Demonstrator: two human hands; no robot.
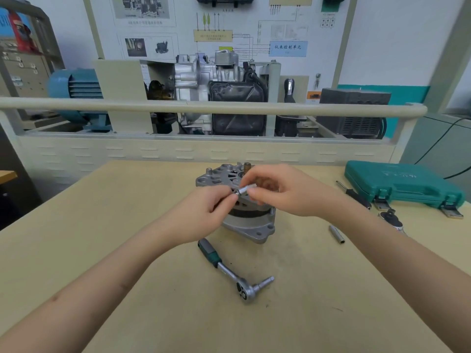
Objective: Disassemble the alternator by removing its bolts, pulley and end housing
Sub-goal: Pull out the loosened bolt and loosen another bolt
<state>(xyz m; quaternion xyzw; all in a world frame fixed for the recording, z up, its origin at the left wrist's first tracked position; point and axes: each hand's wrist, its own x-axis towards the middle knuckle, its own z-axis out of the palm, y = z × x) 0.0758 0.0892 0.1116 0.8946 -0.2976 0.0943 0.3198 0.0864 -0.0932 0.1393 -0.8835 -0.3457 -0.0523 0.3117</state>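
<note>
Above the alternator (244, 210), both hands (254, 197) pinch what looks like a socket (246, 189); seat it squarely before ratcheting.

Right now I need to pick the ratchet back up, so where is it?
In the head view the ratchet lies on the table, just in front of the alternator, between the person's forearms.

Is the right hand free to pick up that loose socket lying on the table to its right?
Probably not yet. The right hand and left hand together hold a small socket above the alternator. The path to the loose socket looks unobstructed once that grip is released.
</note>
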